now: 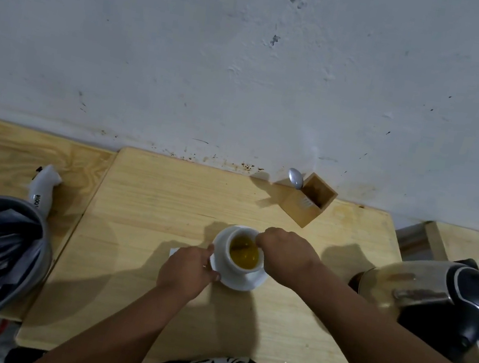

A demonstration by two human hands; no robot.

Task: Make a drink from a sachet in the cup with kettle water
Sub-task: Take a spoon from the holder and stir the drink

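Stirring stage: white cup (243,260) of yellow-brown drink on saucer (253,282), mid-table (150,198). Left hand (186,270) gripping saucer rim; right hand (285,251) pinched closed over cup, stirrer unclear. Next, likely: finish stirring, lift out gently.

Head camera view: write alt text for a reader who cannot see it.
A person's right hand stirs a yellow-brown drink in a white cup while the left hand steadies its saucer on a wooden table. A kettle sits at right.
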